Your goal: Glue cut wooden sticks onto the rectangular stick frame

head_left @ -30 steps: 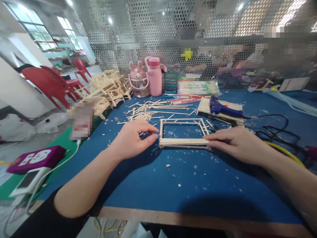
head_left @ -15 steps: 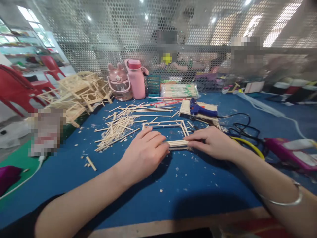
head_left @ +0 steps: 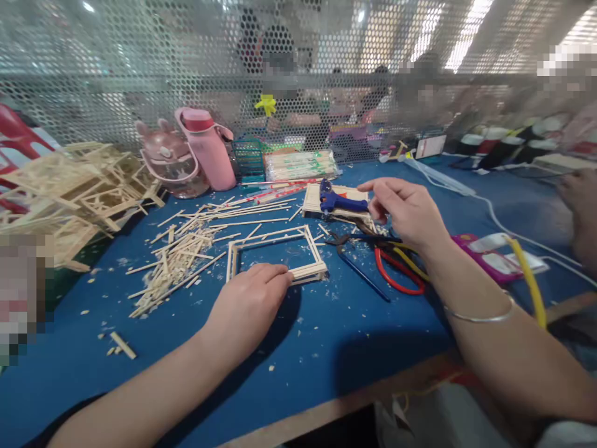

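My left hand [head_left: 254,302] is closed over the near side of a rectangular frame of thin wooden sticks [head_left: 314,246], which lies on the blue table; its fingertips are hidden on the far side. Raised over the table, my right hand [head_left: 403,208] holds nothing, its index finger stretched out and the others loosely bent. It is just right of a blue glue gun [head_left: 345,202] that rests on a small wooden stick panel [head_left: 312,202]. Blue-handled pliers [head_left: 359,270] lie open below that hand, beside a red-handled tool [head_left: 396,280].
Loose sticks [head_left: 181,261] are heaped left of the frame. Stick-built models [head_left: 93,193] stand at the far left. A pink bottle [head_left: 208,149], a clear pink jug [head_left: 170,162] and packed sticks [head_left: 303,165] line the perforated screen. A purple power strip [head_left: 485,258] lies at right.
My right hand has let go of the stick frame and moved up and right toward the glue gun, uncovering the pliers. My left hand stays on the frame. The view has turned right.
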Available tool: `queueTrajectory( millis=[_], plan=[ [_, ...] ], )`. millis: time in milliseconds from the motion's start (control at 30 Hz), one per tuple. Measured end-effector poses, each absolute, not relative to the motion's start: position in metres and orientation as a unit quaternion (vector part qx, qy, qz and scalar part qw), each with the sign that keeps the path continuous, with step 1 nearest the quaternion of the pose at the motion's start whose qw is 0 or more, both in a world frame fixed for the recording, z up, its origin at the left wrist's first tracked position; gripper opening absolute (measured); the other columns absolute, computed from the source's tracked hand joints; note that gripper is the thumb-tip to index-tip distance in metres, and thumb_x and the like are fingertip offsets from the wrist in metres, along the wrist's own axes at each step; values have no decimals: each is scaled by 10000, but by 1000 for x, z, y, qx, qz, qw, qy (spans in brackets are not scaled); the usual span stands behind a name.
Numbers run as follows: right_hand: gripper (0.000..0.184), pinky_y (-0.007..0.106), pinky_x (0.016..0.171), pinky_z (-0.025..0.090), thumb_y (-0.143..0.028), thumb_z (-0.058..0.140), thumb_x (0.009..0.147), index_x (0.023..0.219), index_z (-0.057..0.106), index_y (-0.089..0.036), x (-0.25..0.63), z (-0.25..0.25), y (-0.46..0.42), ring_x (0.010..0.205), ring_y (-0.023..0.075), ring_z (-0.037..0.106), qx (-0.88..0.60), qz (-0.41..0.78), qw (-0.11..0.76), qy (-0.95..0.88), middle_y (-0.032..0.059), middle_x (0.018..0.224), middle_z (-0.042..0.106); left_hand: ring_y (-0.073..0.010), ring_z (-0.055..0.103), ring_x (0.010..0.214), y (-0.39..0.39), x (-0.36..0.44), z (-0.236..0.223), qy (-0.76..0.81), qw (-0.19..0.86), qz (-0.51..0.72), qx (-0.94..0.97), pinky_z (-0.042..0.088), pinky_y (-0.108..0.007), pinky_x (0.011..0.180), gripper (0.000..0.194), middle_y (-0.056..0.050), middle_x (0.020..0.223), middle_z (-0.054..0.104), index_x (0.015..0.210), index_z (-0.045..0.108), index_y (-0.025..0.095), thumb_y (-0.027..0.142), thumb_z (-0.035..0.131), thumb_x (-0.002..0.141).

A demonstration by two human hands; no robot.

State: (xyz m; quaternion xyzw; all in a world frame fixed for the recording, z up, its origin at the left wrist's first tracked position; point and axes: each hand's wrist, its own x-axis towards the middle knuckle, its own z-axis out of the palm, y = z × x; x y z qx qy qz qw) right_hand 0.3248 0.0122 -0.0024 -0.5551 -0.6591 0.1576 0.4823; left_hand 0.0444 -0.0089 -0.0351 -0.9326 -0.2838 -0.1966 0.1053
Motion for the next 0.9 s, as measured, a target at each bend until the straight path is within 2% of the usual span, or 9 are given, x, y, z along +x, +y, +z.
queueTrajectory(
  millis=[67,133,167,267,333,500,600,800,900],
  plan=[
    [334,265,556,406,-373,401,891,958,653,-164,335,-2,28,551,130,510,-594,95,447,-662,14,633,577,-213,622,845,-8,45,-33,-284,99,-183,-936,537,-340,729,164,-68,960,685,918,650,134,131,507,839],
    [265,297,663,428,-284,471,835,990,646,-159,341,-5,46,716,178,571,-624,19,340,-703,63,818,644,-216,621,847,-7,45,-32,-287,94,-172,-938,534,-339,723,175,-73,959,683,920,651,136,135,493,845],
    [292,314,721,428,-240,501,797,1044,627,-149,343,-7,55,821,210,578,-630,-6,271,-728,92,932,647,-217,621,849,-6,44,-31,-289,91,-168,-938,533,-336,718,183,-75,959,682,923,652,137,137,485,848],
    [410,326,793,418,-185,552,716,1122,577,-132,346,-14,76,964,254,554,-639,-14,105,-762,134,1104,609,-213,619,875,-4,43,-30,-297,66,-161,-939,529,-331,733,203,-67,974,682,938,654,155,147,469,857],
    [398,320,789,419,-202,562,715,1107,574,-139,347,-17,84,960,251,553,-642,-11,62,-764,130,1104,604,-208,618,893,-1,43,-26,-310,32,-150,-938,526,-335,748,210,-51,988,681,932,659,180,172,459,867],
    [380,336,780,415,-383,644,707,987,608,-129,345,-23,88,954,268,526,-664,-57,64,-743,137,1030,570,-197,632,853,13,48,-8,-357,-92,-62,-928,517,-339,729,242,-1,936,694,864,676,239,271,437,886],
    [337,324,730,403,-390,671,706,929,622,-143,347,-24,86,888,250,536,-656,-77,64,-748,116,946,581,-163,640,791,21,52,3,-379,-169,-47,-908,501,-283,719,186,24,870,702,814,689,246,267,507,844],
    [332,284,596,340,-502,575,777,832,622,-178,356,-17,90,739,200,545,-627,-32,95,-772,70,844,627,-131,632,649,29,50,1,-413,-260,-127,-864,492,-215,599,126,38,754,704,738,690,241,285,586,795],
    [318,279,553,309,-482,526,806,761,604,-177,359,-8,94,669,187,533,-635,-3,94,-767,73,769,625,-126,629,645,29,41,3,-438,-223,-220,-843,495,-210,600,139,36,786,701,896,665,243,302,571,813]
  ],
)
